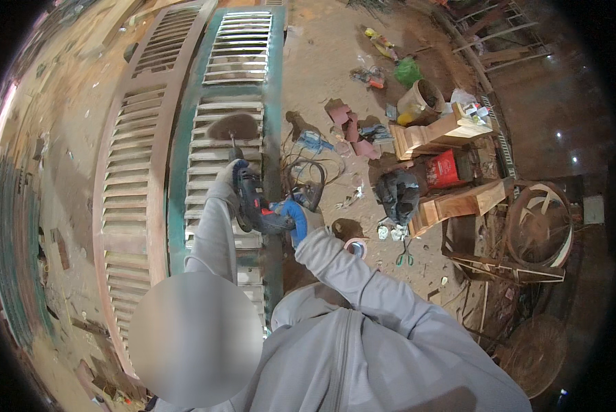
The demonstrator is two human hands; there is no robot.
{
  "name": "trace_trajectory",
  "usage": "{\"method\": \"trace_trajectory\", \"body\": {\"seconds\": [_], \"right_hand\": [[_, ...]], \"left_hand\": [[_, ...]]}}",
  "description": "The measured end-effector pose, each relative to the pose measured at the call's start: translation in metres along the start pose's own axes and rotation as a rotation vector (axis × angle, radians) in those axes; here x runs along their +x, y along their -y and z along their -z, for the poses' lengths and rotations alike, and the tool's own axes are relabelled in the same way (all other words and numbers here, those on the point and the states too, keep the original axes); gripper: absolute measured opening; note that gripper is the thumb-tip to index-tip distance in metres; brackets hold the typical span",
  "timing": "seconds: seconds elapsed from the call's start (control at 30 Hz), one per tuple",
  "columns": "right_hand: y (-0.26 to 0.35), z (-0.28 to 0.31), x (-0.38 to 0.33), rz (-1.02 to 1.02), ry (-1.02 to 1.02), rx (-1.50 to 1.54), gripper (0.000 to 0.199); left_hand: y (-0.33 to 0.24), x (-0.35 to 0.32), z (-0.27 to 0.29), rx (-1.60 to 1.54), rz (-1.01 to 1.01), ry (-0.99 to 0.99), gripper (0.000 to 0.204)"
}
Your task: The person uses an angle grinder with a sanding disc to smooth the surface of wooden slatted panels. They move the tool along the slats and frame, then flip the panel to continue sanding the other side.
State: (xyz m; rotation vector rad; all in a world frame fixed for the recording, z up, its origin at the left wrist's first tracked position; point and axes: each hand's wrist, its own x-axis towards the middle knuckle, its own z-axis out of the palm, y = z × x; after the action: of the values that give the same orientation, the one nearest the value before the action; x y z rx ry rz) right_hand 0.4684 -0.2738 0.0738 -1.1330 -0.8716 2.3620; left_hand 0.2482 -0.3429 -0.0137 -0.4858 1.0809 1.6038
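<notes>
Both hands, left [229, 173] and right [295, 221], have fingers clamped round my drill [256, 202]; I'd hold its spinning brush [234, 127] flat on the green shutter [225, 137].

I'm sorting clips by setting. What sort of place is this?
Likely a woodworking or restoration workshop: green-painted louvred wooden shutters lie flat, both hands grip a dark power drill, and bare timber pieces sit on the dusty floor.

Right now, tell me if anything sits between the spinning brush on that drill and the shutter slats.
Nothing visible does. The brush head lies right over the pale slats of the green shutter, blurred as if spinning. The left hand grips the front of the drill and the right hand its rear handle. The cord lies on the floor to the right.
</notes>
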Motion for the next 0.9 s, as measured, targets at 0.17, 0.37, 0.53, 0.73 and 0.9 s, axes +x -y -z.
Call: {"method": "trace_trajectory", "body": {"seconds": [0.17, 0.37, 0.53, 0.73, 0.9], "right_hand": [[0.034, 0.006, -0.03, -0.015, -0.01, -0.113, 0.01], [0.025, -0.002, -0.034, 0.115, 0.043, -0.27, 0.013], [0.005, -0.005, -0.016, 0.096, 0.222, 0.035, 0.012], [-0.001, -0.033, -0.037, 0.024, 0.285, -0.453, 0.019], [-0.009, -0.033, -0.048, -0.017, 0.237, -0.475, 0.022]], "left_hand": [[0.017, -0.001, -0.028, 0.025, -0.006, 0.099, 0.016], [0.004, -0.023, -0.035, -0.004, -0.065, 0.073, 0.018], [-0.011, -0.053, -0.02, -0.088, -0.119, 0.113, 0.019], [-0.012, -0.066, 0.054, -0.193, -0.147, 0.091, 0.017], [-0.016, -0.076, 0.047, -0.117, -0.111, 0.005, 0.017]]}}
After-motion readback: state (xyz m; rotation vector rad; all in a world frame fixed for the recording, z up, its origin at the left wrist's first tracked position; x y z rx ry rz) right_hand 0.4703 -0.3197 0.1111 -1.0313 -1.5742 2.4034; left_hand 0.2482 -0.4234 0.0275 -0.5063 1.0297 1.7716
